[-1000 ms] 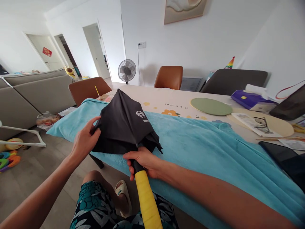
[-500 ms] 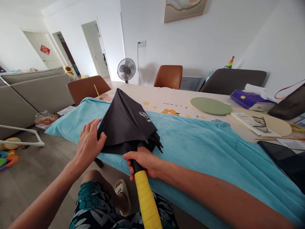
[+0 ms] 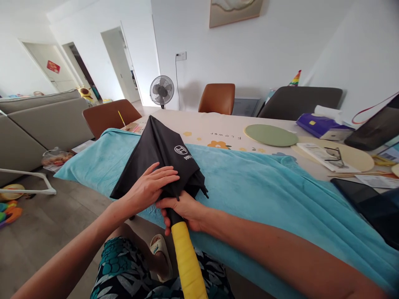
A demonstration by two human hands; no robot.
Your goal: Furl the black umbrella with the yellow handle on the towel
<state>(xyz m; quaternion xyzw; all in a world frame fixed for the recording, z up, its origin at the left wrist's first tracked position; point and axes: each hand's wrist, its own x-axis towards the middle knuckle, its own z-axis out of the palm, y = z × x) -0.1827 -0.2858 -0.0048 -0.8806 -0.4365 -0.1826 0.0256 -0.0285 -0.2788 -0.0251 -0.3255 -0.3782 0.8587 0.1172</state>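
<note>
A black umbrella (image 3: 162, 145), loosely folded, points away from me with its canopy over the light blue blanket (image 3: 243, 187). A white round logo shows on its fabric, and its handle (image 3: 188, 259) is wrapped in yellow. My right hand (image 3: 185, 209) is closed around the black part just above the yellow wrap. With fingers stretched out, my left hand (image 3: 152, 185) lies flat on the lower canopy fabric. Its fingertips reach toward the middle of the canopy, close to my right hand. A few rib tips stick out at the canopy's right edge.
On the table (image 3: 193, 120) are a green oval mat (image 3: 269, 135), a purple tissue pack (image 3: 321, 126), glasses (image 3: 333, 154) on a booklet and a dark tablet-like device (image 3: 364, 203). Brown chairs (image 3: 216, 98) and a fan (image 3: 162, 89) stand beyond.
My left hand has moved right from the canopy's left edge onto its front. The canopy fabric on the left now spreads further out. My right hand keeps its hold.
</note>
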